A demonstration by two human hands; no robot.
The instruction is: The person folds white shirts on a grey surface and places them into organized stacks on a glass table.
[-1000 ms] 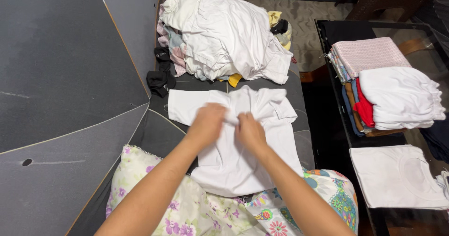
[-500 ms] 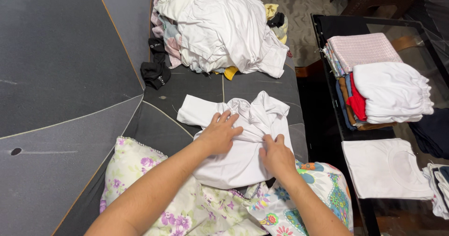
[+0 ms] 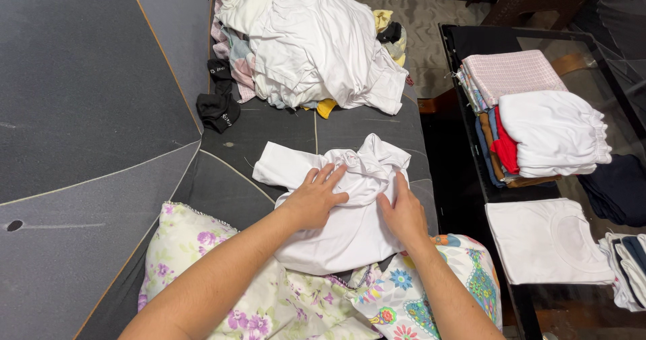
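We press our left hand [image 3: 315, 197] flat on a white shirt [image 3: 343, 212] that lies on the dark sofa [image 3: 269, 128], near the seat's front edge. The fingers are spread apart and rest on the bunched cloth at the shirt's upper part. Our right hand [image 3: 404, 213] lies on the shirt's right side, fingers together and laid along the fold; whether the thumb pinches any cloth underneath we cannot tell, since the hand covers it. One sleeve [image 3: 279, 166] sticks out to the left across the seat. The shirt's lower edge touches a floral pillow [image 3: 282, 299] at the front edge of the sofa, and our forearms cross over that pillow.

At the back of the seat sits a big pile of laundry [image 3: 306, 40], mostly white, well apart from the shirt. Black socks [image 3: 217, 108] lie at the pile's left, against the sofa back.

To the right stands a glass table [image 3: 471, 37]. On it a stack of folded clothes [image 3: 531, 118] sits near the far edge, with a white piece on top of its near half. A folded white shirt [image 3: 548, 241] lies flat nearer the front edge, and a dark garment [image 3: 616, 188] lies toward the right edge.
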